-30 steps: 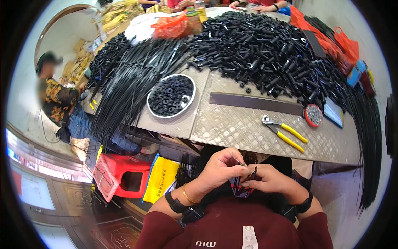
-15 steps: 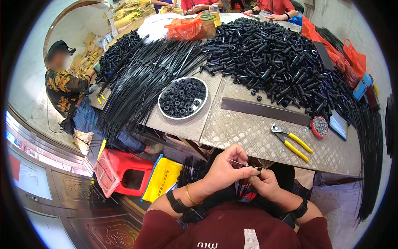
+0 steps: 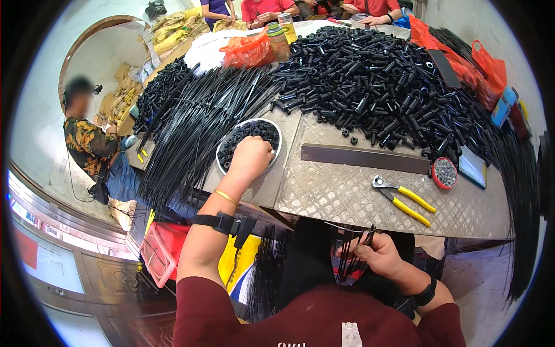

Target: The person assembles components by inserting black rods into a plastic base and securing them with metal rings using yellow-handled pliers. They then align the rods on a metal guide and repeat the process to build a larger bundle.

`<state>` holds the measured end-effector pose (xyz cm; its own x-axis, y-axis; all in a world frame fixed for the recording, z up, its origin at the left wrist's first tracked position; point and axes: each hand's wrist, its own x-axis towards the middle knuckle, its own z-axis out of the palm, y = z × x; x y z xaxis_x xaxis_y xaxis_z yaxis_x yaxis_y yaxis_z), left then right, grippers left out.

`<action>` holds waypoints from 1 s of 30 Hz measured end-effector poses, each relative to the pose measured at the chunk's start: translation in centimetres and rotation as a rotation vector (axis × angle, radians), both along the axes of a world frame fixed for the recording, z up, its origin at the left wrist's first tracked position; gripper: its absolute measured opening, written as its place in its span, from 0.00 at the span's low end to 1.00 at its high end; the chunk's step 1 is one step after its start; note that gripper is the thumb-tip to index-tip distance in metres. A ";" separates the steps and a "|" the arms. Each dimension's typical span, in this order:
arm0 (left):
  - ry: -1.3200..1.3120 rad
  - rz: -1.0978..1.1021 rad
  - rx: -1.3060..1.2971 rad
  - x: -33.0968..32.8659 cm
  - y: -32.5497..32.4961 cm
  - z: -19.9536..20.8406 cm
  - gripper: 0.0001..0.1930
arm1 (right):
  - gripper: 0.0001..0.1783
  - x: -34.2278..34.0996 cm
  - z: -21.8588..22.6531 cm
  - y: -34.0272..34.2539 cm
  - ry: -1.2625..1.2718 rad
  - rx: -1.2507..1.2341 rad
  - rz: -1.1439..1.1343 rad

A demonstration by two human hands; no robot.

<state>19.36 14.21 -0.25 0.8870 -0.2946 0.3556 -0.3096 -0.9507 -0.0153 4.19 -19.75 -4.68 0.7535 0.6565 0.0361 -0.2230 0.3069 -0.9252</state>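
My left hand (image 3: 251, 156) reaches into a white bowl (image 3: 280, 147) of small black ring-shaped plastic pieces (image 3: 263, 128). Its fingers curl down among the pieces, and whatever they pinch is hidden. Close to the table's front edge, over my lap, my right hand (image 3: 377, 253) is closed around several thin black rods (image 3: 347, 251) that hang downward. A thin pale wire-like tip sticks out leftward above them. Yellow-handled cutting pliers (image 3: 403, 199) lie on the table beyond my right hand.
A large heap of black plastic tubes (image 3: 370, 81) covers the back of the table. Long black rods (image 3: 196, 121) lie left of it. A dark flat bar (image 3: 364, 158), a red dish of small grey bits (image 3: 444, 173) and a red stool (image 3: 165, 246) are around. Other people work behind and left.
My left hand has left my right hand and gone forward and left into the bowl. My right hand stays near my lap, now alone with the rods, slightly further right.
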 end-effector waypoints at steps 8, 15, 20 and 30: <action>0.103 0.056 0.254 1.9 -1.3 -0.1 0.05 | 0.10 -0.4 0.2 -0.6 0.020 0.014 -0.014; -0.047 0.150 0.019 0.3 -1.6 1.1 0.07 | 0.10 -0.6 0.3 -0.4 0.011 -0.025 -0.051; 0.377 0.193 -1.006 -2.0 -2.9 3.3 0.07 | 0.11 -0.3 1.0 0.6 0.009 -0.046 -0.040; 0.714 -0.039 -2.089 -9.6 -9.4 2.8 0.14 | 0.14 2.1 1.3 3.9 0.004 -0.243 0.077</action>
